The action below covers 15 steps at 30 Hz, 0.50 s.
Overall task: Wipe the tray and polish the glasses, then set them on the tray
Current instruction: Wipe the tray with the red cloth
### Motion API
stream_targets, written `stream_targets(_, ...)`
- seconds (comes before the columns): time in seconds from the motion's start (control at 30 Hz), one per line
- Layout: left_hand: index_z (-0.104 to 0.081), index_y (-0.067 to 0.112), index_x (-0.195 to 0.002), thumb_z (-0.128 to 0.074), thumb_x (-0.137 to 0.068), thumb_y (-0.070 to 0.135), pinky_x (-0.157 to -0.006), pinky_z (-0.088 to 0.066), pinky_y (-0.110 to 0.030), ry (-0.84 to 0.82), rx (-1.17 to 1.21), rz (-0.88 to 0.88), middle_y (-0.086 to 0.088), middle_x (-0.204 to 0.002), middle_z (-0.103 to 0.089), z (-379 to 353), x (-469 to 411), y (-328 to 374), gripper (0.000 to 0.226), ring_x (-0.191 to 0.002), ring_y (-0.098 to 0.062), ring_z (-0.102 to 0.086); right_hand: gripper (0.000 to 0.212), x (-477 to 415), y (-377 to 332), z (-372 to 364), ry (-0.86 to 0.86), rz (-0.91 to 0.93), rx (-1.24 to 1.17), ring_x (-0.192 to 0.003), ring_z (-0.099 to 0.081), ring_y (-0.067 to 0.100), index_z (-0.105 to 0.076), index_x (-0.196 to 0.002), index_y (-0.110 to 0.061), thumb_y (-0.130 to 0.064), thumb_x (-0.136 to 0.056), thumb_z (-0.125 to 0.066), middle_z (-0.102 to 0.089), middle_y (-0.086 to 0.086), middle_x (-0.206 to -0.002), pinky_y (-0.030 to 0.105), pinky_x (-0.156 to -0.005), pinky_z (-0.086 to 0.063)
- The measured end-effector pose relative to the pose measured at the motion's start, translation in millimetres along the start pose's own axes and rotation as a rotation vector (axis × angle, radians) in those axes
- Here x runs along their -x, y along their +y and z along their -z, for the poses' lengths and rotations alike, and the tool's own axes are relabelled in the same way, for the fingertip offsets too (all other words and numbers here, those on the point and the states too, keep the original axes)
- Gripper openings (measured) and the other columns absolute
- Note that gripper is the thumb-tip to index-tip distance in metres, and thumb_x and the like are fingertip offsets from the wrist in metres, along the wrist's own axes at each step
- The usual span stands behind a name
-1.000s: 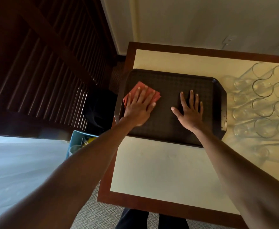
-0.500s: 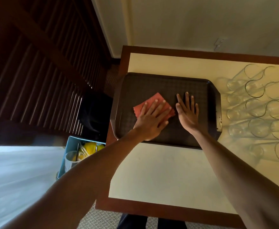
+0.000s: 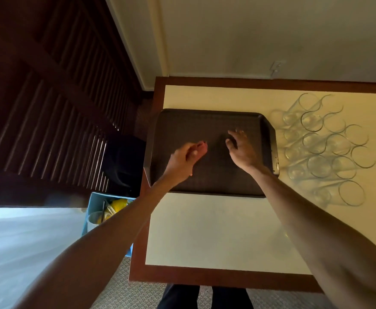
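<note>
Beside the table's [image 3: 204, 230] left edge, a blue bin [image 3: 94, 202] stands on the floor. Farther in, the tray [image 3: 204, 123] lies against that left edge, toward the far-left corner. Over its near-left part the left hand [image 3: 183, 160] curls its fingers round a bunched red cloth [image 3: 202, 147], which is mostly hidden in the fist. The right hand [image 3: 242, 150] is over the tray's middle, fingers loosely bent and holding nothing; I cannot tell whether the tips touch the tray. The glasses [image 3: 323, 148] stand clustered just beside the tray's right edge.
</note>
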<state>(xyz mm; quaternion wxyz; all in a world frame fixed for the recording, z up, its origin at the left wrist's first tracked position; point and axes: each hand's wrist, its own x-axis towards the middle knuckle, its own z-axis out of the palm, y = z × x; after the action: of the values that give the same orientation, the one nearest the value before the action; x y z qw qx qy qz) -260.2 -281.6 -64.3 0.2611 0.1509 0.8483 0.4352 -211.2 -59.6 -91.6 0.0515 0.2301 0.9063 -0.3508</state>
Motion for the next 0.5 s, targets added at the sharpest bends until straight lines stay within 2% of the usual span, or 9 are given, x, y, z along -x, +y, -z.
stream_targets(0.03,-0.058,0.014,-0.136,-0.05,-0.109,0.026,-0.076,-0.059,-0.027,-0.019,0.146,0.129,-0.008,-0.114,-0.068,9,-6,6,0.03,-0.089,-0.015,-0.068,0.039,5,-9,5,0.072,-0.008,-0.118,-0.138,-0.044,0.02,-0.052,-0.143,-0.014,-0.021,-0.105,-0.049,-0.05,0.005,-0.147,0.015,-0.11,-0.034)
stream_targets(0.07,-0.059,0.015,-0.136,-0.052,-0.109,0.024,-0.088,-0.058,-0.033,-0.028,0.318,0.248,-0.007,-0.117,-0.068,18,-8,12,0.03,-0.099,-0.019,-0.068,0.033,11,-17,10,0.121,-0.051,-0.262,-0.125,-0.056,0.019,-0.058,-0.136,-0.011,-0.014,-0.104,-0.05,-0.06,0.004,-0.132,0.004,-0.095,-0.041)
stream_targets(0.1,-0.062,0.016,-0.134,-0.053,-0.108,0.022,-0.098,-0.055,-0.038,-0.028,0.513,0.342,-0.006,-0.12,-0.069,26,-10,17,0.028,-0.11,-0.023,-0.067,0.03,15,-25,12,0.119,-0.122,-0.424,-0.116,-0.062,0.021,-0.06,-0.132,-0.008,-0.012,-0.104,-0.05,-0.064,0.005,-0.125,0.004,-0.083,-0.045)
stream_targets(0.13,-0.064,0.016,-0.13,-0.053,-0.107,0.019,-0.1,-0.053,-0.04,-0.033,0.695,0.406,-0.005,-0.121,-0.07,32,-9,22,0.026,-0.117,-0.026,-0.065,0.03,19,-34,15,0.052,-0.217,-0.585,-0.114,-0.065,0.024,-0.059,-0.132,-0.007,-0.015,-0.105,-0.049,-0.065,0.007,-0.125,0.01,-0.078,-0.049)
stream_targets(0.17,-0.066,0.017,-0.126,-0.052,-0.107,0.018,-0.096,-0.052,-0.04,-0.045,0.837,0.445,-0.005,-0.12,-0.071,36,-5,27,0.023,-0.119,-0.028,-0.064,0.035,24,-42,16,-0.063,-0.315,-0.71,-0.115,-0.064,0.026,-0.055,-0.136,-0.008,-0.025,-0.106,-0.048,-0.064,0.01,-0.131,0.019,-0.08,-0.051)
stream_targets(0.23,-0.068,0.016,-0.125,-0.052,-0.107,0.024,-0.095,-0.051,-0.041,-0.082,0.995,0.474,-0.007,-0.121,-0.072,44,3,38,0.025,-0.121,-0.03,-0.063,0.058,36,-54,20,-0.314,-0.442,-0.803,-0.122,-0.06,0.028,-0.048,-0.142,-0.01,-0.052,-0.102,-0.044,-0.059,0.009,-0.136,0.035,-0.092,-0.051)
stream_targets(0.3,-0.067,0.014,-0.131,-0.053,-0.106,0.037,-0.102,-0.049,-0.046,-0.134,1.028,0.473,-0.01,-0.127,-0.071,48,13,52,0.037,-0.122,-0.031,-0.063,0.067,52,-61,28,-0.48,-0.44,-0.841,-0.123,-0.058,0.027,-0.049,-0.135,-0.013,-0.066,-0.096,-0.041,-0.06,0.005,-0.127,0.044,-0.104,-0.047)
stream_targets(0.4,-0.065,0.016,-0.132,-0.057,-0.104,0.04,-0.101,-0.05,-0.047,-0.164,0.967,0.412,-0.011,-0.133,-0.069,46,19,64,0.038,-0.125,-0.031,-0.063,0.058,65,-70,38,-0.539,-0.353,-0.907,-0.126,-0.056,0.027,-0.049,-0.132,-0.014,-0.059,-0.096,-0.052,-0.06,0.005,-0.131,0.047,-0.111,-0.042)
stream_targets(0.5,-0.063,0.012,-0.133,-0.066,-0.1,0.022,-0.107,-0.049,-0.05,-0.086,0.908,0.366,-0.013,-0.136,-0.067,41,18,75,0.035,-0.128,-0.035,-0.061,0.049,73,-78,55,-0.446,-0.237,-0.873,-0.126,-0.058,0.029,-0.052,-0.136,-0.009,-0.04,-0.098,-0.06,-0.06,0.012,-0.138,0.043,-0.106,-0.046)
